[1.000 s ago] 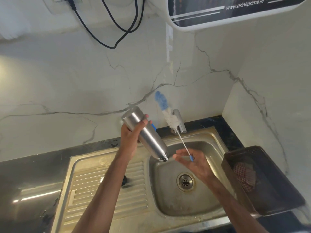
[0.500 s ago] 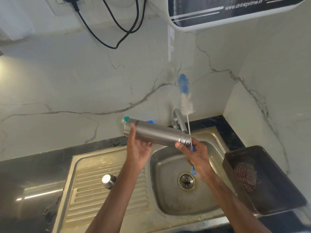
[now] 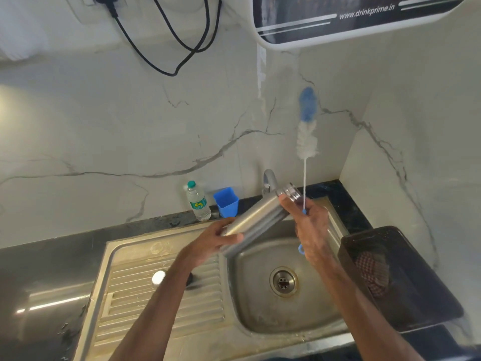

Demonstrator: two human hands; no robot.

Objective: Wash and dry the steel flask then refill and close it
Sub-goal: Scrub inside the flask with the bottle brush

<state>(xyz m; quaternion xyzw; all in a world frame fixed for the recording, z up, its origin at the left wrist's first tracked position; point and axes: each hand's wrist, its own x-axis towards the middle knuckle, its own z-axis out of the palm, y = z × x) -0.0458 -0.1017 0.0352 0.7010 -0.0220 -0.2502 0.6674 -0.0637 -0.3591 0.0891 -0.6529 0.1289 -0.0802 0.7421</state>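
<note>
Above the sink: left hand wraps the tilted flask base; right hand grips its neck and an upright bottle brush.

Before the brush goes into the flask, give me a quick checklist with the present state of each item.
1. Flask held over the sink: ok, left hand at its base.
2. Lid off: ok, the mouth is bare.
3. Right hand holds the brush: ok, but it also steadies the flask's neck.
4. Bristles aimed at the mouth: not ok, they point up.
5. Tap running: cannot tell.
6. Water inside the flask: cannot tell.
</note>
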